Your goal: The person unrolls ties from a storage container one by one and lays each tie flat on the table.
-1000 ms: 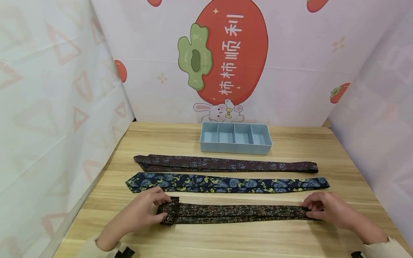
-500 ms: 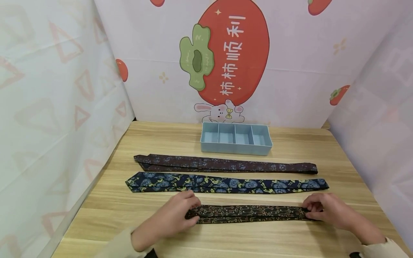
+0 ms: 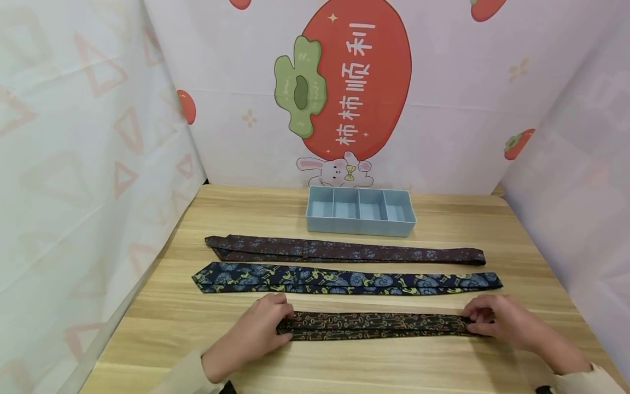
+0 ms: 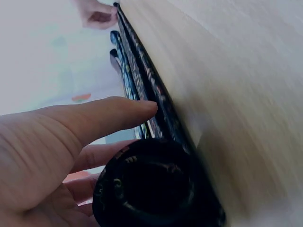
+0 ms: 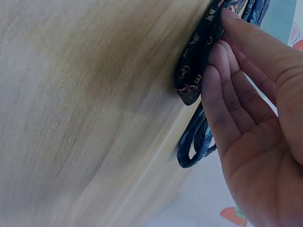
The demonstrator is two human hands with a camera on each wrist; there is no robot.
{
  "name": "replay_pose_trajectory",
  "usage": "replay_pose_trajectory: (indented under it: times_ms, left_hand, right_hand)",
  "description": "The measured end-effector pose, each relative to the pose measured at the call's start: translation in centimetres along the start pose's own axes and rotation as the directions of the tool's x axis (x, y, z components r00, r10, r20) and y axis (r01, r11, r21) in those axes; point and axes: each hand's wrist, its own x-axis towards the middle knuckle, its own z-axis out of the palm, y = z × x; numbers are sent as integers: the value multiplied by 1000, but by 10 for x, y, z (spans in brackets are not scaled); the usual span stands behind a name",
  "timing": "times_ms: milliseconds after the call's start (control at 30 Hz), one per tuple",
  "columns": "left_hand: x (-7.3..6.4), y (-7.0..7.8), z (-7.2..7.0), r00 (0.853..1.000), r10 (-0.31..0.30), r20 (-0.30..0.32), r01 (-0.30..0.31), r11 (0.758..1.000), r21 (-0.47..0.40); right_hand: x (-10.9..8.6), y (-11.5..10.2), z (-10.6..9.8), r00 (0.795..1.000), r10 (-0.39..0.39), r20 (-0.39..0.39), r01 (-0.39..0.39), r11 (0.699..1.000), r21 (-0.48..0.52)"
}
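Observation:
A black necktie (image 3: 374,326) with a small orange-brown key pattern lies lengthwise nearest the person. At its left end, my left hand (image 3: 260,327) holds the rolled-up part between thumb and fingers. The left wrist view shows this roll (image 4: 106,194) as a dark loop, thumb above it and fingers behind. My right hand (image 3: 504,322) pinches the other end, where the folded tie end (image 5: 189,78) shows beside the curled fingers in the right wrist view. Just beyond lies a navy necktie (image 3: 364,279) with blue and yellow figures, and behind it a dark maroon necktie (image 3: 364,252) with blue flowers.
A light blue tray (image 3: 359,226) with several compartments stands at the back of the wooden table (image 3: 236,208). A printed cloth backdrop (image 3: 443,109) rises behind it, and pale cloth walls close off both sides.
My left hand has moved right with the black necktie's left end, so the flat stretch is shorter; over the last half second it eased slightly left. The right hand has stayed put.

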Motion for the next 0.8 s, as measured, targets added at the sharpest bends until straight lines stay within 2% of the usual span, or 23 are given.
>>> replay_pose_trajectory:
  times_ms: [167,300,467,633,800]
  left_hand:
    - [-7,-6,-11,1000,-6,-2,6,1000,7]
    - [-13,-11,-21,999,-33,-14,33,999,6]
    - [-20,-19,-29,996,-74,-41,74,997,-11]
    - [-26,-34,-31,991,-123,-53,119,990,-74]
    - [-31,-47,-27,988,-149,-38,142,979,-146]
  right_hand:
    - [-2,2,-2,1000,24,19,-24,1000,5]
    - [-4,5,-5,999,42,28,-43,999,11]
    - [-8,12,-8,1000,13,13,-13,1000,-3]
    - [-15,21,-13,1000,-4,-6,4,1000,-11]
    - [-17,27,-17,1000,23,-5,-23,1000,-19]
